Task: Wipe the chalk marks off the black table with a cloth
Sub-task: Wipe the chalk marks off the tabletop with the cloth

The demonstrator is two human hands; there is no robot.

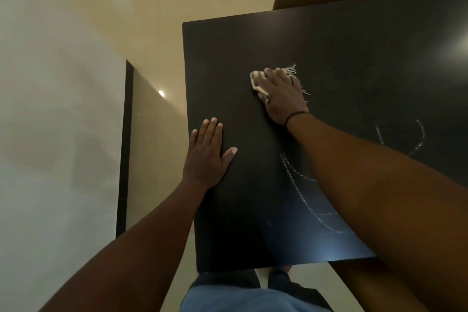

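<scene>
On the black worktop, over glossy beige floor tiles, your right hand presses flat on the cloth; left hand open, palm down nr the edge. Chalk marks remain nr you.

Both arms were stretched out over the tabletop. The left hand lay flat near its left edge, fingers straight and together, thumb splayed out to the side. The right hand reached further in toward the middle, palm down, fingers spread and pressing, with a thin dark band round the wrist. Forearms bare.
</scene>
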